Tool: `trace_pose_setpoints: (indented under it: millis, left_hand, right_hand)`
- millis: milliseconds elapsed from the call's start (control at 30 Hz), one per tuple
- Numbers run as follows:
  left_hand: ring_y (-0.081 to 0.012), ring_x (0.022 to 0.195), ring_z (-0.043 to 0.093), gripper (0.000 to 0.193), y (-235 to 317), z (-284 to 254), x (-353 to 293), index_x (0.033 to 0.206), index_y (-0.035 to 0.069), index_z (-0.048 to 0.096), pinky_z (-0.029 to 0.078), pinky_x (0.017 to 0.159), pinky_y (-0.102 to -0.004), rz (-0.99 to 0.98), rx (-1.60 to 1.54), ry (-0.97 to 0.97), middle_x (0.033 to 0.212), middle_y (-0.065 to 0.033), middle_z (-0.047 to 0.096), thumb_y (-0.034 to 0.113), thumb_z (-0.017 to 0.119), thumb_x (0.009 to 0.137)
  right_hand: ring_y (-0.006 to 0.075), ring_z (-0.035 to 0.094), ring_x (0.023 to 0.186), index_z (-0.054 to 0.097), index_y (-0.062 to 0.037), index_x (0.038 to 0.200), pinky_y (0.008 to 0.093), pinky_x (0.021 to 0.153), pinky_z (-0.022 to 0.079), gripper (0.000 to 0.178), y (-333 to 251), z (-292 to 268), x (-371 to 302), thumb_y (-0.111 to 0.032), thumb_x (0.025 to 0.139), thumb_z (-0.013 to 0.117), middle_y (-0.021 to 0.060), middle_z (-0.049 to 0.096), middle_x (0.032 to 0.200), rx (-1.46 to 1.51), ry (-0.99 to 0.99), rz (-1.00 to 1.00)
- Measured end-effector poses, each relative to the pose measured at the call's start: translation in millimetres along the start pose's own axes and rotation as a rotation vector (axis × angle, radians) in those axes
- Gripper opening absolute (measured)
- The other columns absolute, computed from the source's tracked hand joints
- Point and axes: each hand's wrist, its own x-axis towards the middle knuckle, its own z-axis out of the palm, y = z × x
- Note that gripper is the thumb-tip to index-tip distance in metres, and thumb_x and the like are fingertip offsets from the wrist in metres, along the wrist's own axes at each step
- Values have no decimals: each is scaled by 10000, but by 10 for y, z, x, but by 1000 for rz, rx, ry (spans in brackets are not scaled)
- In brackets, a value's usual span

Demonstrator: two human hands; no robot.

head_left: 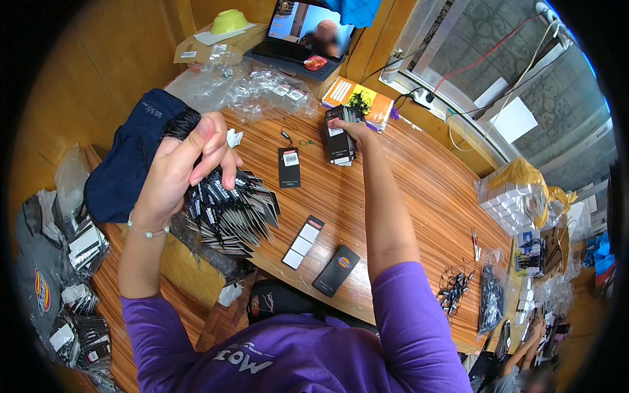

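My left hand (190,154) is closed around the black strings of a thick bunch of hang tags (239,213), which fan out below my fist. Farther off to the right, my right hand (352,128) grips a stack of black hang tags (339,152) at the far part of the table, its thumb across the top. Between the hands lies a black tag (289,169) with a white sticker and a string. Closer to me are a tag with white panels (303,243) and a plain dark tag with a small emblem (337,270).
A laptop (308,29) stands at the back behind clear plastic bags (278,92). Dark blue cloth (131,157) lies at left, beside bundled tags (85,249). Right on the wooden table (419,216) are cutters (475,243), black strings (455,288) and a box (514,203). Another person's arms (529,347) show lower right.
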Motion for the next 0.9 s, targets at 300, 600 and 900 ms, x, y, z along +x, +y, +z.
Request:
trace_pose_setpoints:
  millis: [300, 600, 900]
  left_hand:
    - [-121, 507, 521, 373, -44, -94, -60, 670, 117, 373, 437, 708, -276, -15, -14, 2, 456, 47, 332, 344, 310, 959]
    - [-135, 523, 534, 401, -113, -156, -83, 668, 100, 375, 439, 677, -269, -49, -23, 10, 454, 42, 318, 383, 332, 949]
    - [-126, 453, 487, 386, -145, 13, 53, 655, 116, 346, 430, 651, -265, 1, -93, -28, 435, 35, 313, 374, 354, 941]
  right_hand:
    - [301, 445, 1133, 202, -98, 1335, 380, 895, 419, 1062, -267, 603, -526, -405, 501, 783, 157, 417, 1237, -1087, 382, -73]
    - [337, 485, 1084, 134, -86, 1382, 391, 878, 432, 1153, -77, -17, -545, -383, 471, 776, 198, 436, 1215, -1078, 363, -406]
    - [349, 382, 1175, 194, -35, 1356, 366, 981, 339, 1120, 403, -1160, -1200, -297, 445, 790, 220, 397, 1253, -1185, 24, -613]
